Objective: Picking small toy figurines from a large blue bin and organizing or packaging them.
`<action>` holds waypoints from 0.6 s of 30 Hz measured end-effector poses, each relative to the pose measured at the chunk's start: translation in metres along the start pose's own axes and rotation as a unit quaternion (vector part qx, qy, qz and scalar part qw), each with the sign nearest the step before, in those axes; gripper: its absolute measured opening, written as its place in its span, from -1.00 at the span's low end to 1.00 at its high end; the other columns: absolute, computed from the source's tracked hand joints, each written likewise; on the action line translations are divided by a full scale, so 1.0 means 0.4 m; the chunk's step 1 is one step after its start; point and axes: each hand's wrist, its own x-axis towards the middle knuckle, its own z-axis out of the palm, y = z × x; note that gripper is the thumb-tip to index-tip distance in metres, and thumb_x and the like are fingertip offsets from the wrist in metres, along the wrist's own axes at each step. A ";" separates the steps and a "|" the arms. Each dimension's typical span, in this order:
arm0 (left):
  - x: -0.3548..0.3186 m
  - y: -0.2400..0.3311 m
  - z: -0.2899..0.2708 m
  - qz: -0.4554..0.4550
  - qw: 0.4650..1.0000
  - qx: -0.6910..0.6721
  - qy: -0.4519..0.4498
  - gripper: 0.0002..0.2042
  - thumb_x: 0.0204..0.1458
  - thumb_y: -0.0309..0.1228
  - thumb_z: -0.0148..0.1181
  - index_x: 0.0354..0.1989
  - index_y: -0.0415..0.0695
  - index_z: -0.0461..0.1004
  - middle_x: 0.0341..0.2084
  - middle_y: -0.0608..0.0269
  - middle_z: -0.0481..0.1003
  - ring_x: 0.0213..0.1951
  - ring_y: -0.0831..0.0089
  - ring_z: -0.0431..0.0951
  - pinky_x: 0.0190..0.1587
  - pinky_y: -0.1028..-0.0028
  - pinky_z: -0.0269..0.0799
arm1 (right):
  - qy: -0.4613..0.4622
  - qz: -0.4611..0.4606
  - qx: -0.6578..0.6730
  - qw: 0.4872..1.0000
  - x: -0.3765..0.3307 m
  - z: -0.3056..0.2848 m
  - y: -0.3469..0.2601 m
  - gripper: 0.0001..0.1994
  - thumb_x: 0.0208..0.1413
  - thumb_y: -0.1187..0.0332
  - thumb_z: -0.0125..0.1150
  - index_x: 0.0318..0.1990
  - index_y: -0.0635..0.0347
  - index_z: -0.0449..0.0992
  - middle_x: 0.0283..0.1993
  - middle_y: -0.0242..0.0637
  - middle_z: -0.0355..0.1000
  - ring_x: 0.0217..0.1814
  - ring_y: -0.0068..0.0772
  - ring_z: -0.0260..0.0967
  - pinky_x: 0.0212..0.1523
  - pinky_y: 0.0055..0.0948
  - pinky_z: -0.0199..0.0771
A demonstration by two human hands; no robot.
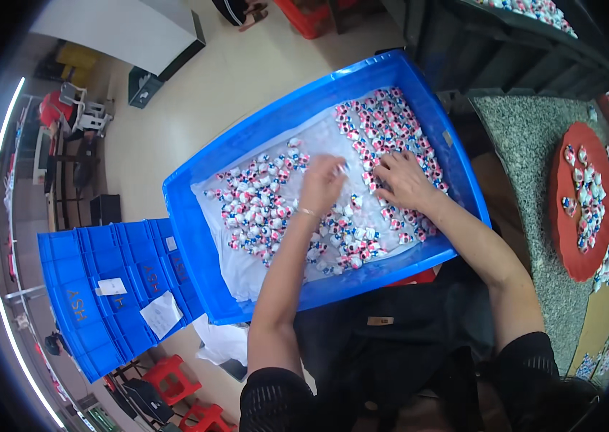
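A blue plastic bin point(207, 291), lined with a white sheet point(236, 277), sits in front of me. Inside it, a loose heap of small white, pink and blue figurines point(257, 191) covers the left part. On the right, more figurines point(383, 119) stand packed close together in rows. My left hand point(321, 185) is over the middle of the bin, its fingertips pinched on one small figurine point(342, 168), slightly blurred. Above the packed rows, my right hand point(406, 181) rests with bent fingers apart, touching the pieces; what lies under its fingertips is partly hidden.
Stacked blue crates point(95, 317) with paper slips stand left of the bin. At right, a red tray point(563, 237) of figurines lies on a speckled grey surface point(527, 144). A black crate point(513, 61) borders the far right. Red stools point(173, 379) are at lower left.
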 end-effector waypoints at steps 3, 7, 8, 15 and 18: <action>0.112 -0.103 -0.016 0.039 0.995 0.040 0.083 -0.79 -0.09 -0.60 0.23 -0.23 -0.14 0.52 -0.34 0.18 0.43 -0.37 0.33 0.50 -0.30 0.44 0.48 | -0.001 -0.004 0.012 1.000 0.015 -0.006 -0.008 -0.65 -0.11 0.13 0.34 -0.20 0.08 0.46 -0.13 -0.23 0.30 0.03 -0.16 0.24 0.10 -0.09 0.13; 0.223 -0.119 0.013 0.041 0.979 0.132 0.149 -0.80 -0.11 -0.59 0.25 -0.27 -0.15 0.48 -0.40 0.11 0.41 -0.40 0.22 0.49 -0.28 0.36 0.49 | 0.006 -0.006 -0.005 1.000 0.008 -0.007 0.002 -0.65 -0.11 0.14 0.34 -0.20 0.08 0.47 -0.14 -0.22 0.31 0.02 -0.17 0.24 0.10 -0.10 0.13; 0.239 -0.133 0.020 0.031 0.978 0.141 0.152 -0.80 -0.12 -0.57 0.26 -0.28 -0.14 0.46 -0.38 0.07 0.43 -0.34 0.14 0.52 -0.27 0.29 0.48 | 0.004 -0.005 -0.006 1.000 0.011 -0.009 0.001 -0.65 -0.11 0.14 0.34 -0.20 0.08 0.47 -0.14 -0.22 0.31 0.02 -0.17 0.24 0.10 -0.10 0.13; 0.217 -0.166 0.079 0.055 0.967 0.149 0.199 -0.83 -0.09 -0.55 0.25 -0.28 -0.14 0.50 -0.28 0.08 0.44 -0.29 0.06 0.54 -0.28 0.21 0.48 | -0.016 -0.001 0.008 1.000 0.002 -0.010 -0.006 -0.65 -0.11 0.15 0.34 -0.19 0.08 0.47 -0.13 -0.22 0.32 0.04 -0.18 0.25 0.11 -0.11 0.14; 0.222 -0.175 0.064 0.050 0.966 0.166 0.194 -0.81 -0.07 -0.58 0.22 -0.25 -0.13 0.52 -0.25 0.05 0.43 -0.28 0.04 0.54 -0.27 0.21 0.49 | -0.009 -0.004 0.024 1.000 0.013 -0.020 -0.012 -0.68 -0.07 0.21 0.32 -0.16 0.10 0.47 -0.13 -0.22 0.33 0.03 -0.16 0.27 0.10 -0.13 0.19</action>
